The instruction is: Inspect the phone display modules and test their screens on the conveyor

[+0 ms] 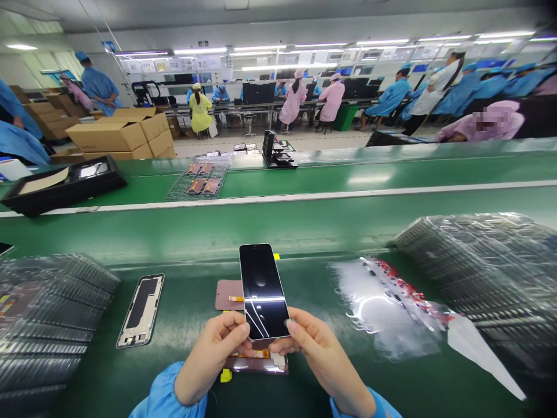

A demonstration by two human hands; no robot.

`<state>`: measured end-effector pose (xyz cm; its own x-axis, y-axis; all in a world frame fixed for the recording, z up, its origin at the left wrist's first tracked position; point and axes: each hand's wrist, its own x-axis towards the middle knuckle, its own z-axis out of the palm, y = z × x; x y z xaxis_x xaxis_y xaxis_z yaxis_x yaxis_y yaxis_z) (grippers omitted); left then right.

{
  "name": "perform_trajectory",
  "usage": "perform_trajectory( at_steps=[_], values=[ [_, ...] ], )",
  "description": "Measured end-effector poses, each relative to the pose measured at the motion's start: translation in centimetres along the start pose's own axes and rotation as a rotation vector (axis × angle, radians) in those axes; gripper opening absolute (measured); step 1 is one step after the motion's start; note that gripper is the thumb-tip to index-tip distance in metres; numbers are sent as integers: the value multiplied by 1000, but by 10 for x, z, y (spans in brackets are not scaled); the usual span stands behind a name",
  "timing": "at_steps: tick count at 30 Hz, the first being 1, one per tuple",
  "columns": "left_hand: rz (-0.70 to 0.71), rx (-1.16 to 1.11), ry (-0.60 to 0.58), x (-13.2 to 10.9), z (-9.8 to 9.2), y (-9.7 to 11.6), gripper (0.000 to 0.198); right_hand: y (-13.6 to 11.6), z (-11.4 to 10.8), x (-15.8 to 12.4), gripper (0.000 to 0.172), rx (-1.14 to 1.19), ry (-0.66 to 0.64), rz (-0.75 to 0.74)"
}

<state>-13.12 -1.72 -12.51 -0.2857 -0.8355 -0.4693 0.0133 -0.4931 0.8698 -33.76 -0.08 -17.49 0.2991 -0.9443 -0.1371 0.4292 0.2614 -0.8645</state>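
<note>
A phone held from its near end, a shell waiting without screen

The phone shows a dark face inside a thin light rim, so this one seems already put together, at least from the front; whether it is pressed fully shut, I cannot tell. Other pieces look unfinished: well to the left of the left hand lies a pale shell with no screen, and just beyond this hand lies a brown panel, partly hidden by the phone.

The grip is closed on the phone: the left hand pinches the lower left corner, the right hand the lower right one. The remaining length extends forward from the grip, apparently raised above the table.
</note>
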Motion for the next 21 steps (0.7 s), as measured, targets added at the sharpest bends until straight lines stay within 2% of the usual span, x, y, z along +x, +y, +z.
perform_trajectory(
  at_steps=[3,7,11,14,16,17,19,21],
  values=[
    [31,22,-19,-1,-1,-1,52,1,0,1,43,6,18,-10],
    [120,172,-26,2,-3,-10,49,4,1,1,41,-21,21,-19],
    [130,216,-12,5,-5,-13,46,5,-1,1,46,-66,48,-12],
    [144,246,-130,10,-10,5,45,1,-2,6,51,-96,69,-3],
    [159,170,-214,19,-18,22,44,-1,-1,11,53,-117,68,17],
    [151,102,-220,26,-23,31,47,0,0,14,54,-130,51,37],
    [108,-27,-151,46,-35,47,51,7,0,19,58,-165,-10,104],
    [61,-43,-44,71,-48,58,43,20,-4,24,69,-218,-36,143]
  ],
)
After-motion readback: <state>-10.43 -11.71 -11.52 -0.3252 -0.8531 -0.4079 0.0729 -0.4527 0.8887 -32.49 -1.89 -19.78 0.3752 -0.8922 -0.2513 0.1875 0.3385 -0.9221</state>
